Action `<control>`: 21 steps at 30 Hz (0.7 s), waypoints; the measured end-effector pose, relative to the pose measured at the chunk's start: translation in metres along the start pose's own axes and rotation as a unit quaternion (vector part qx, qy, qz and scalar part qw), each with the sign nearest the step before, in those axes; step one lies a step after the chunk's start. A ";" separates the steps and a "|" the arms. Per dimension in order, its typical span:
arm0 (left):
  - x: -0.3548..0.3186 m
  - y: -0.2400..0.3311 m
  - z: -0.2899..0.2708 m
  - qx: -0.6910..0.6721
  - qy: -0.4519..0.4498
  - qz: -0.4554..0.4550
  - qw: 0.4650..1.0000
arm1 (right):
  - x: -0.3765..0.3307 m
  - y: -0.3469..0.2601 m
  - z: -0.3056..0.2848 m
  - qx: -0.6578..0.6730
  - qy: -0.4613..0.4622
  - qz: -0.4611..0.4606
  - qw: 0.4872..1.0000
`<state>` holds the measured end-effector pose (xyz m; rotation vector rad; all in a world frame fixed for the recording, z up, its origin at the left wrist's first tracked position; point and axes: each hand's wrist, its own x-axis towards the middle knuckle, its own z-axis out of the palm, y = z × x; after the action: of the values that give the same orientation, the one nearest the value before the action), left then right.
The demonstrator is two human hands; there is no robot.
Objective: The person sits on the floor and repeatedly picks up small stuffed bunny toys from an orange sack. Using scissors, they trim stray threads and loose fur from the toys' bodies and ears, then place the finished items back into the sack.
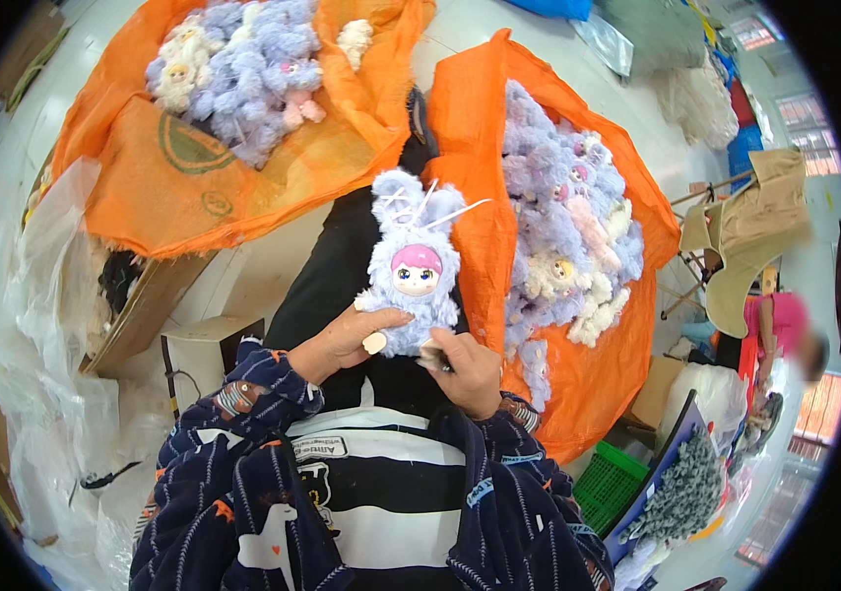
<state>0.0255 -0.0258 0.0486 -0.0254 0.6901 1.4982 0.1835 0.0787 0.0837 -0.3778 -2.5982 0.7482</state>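
- Two big orange sacks lie open on the floor. The far left sack (194, 177) shows a heap of pale purple and cream plush dolls (243, 69). The right sack (617, 325) holds a second heap (568, 236), and its mouth is turned toward the person, so the dolls are near to the right hand.
- A tan folded chair or stand (750, 236) is at the far right, and a green crate (608, 483) is on the near right.
- A cardboard box (209, 345) stands on the left, just beside the person's knee.
- One plush doll (411, 281) with pink hair and purple rabbit ears is held upright over the lap, between the two sacks, its face toward the camera, probably so it can be looked at.
- The left hand (347, 340) supports the doll from the side; its thumb presses across the doll's small arm and foot.
- The right hand (470, 369) is at the doll's lower edge. Its fingers are curled and pinch something small and dark there; I cannot tell what it is.
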 end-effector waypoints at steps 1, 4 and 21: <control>-0.005 -0.004 -0.004 0.008 0.003 0.020 1.000 | 0.000 -0.003 0.001 -0.028 -0.044 -0.033 0.998; -0.012 -0.013 -0.018 0.024 0.012 0.092 0.995 | 0.004 -0.014 0.005 -0.043 -0.094 -0.031 0.994; -0.034 -0.015 -0.036 0.232 -0.060 0.054 0.969 | 0.025 -0.001 -0.004 0.391 0.117 0.423 0.809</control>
<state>0.0279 -0.0729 0.0282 0.4630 0.9405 1.3957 0.1628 0.0885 0.0950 -1.2630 -1.5740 1.8103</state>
